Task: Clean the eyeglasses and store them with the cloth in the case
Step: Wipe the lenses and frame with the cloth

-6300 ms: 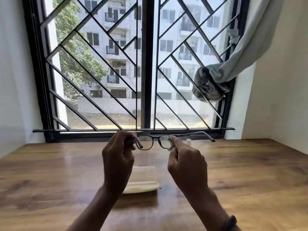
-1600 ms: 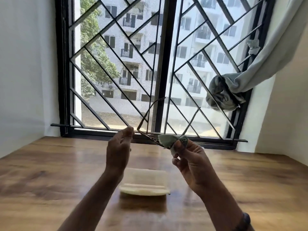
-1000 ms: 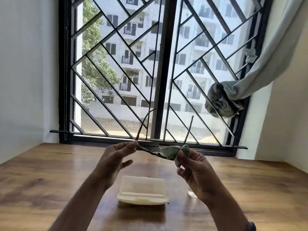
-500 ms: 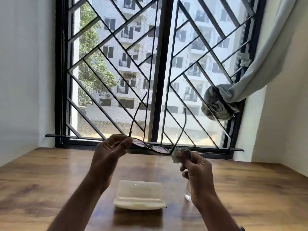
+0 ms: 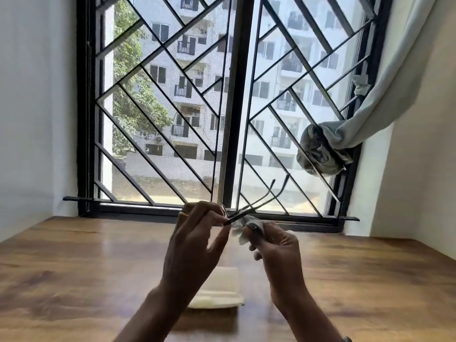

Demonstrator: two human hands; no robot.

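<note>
That brown wooden table [image 5: 74,267] has a pretty glossy finish, window glare all over the grain. Thin dark eyeglasses [image 5: 256,203] look like matt metal. Pale grey-green cloth [image 5: 246,224] looks soft and crumpled, and the translucent whitish plastic case [image 5: 222,290] smooth, slightly frosted.

Looks like a room in an apartment, pretty bare. Wooden tabletop [image 5: 74,267] pushed right up against a big window [image 5: 232,107] with black diagonal grilles, pale curtain [image 5: 370,114] knotted off to the side, plain white walls [image 5: 32,107], residential blocks with balconies [image 5: 182,92] across the way.
</note>
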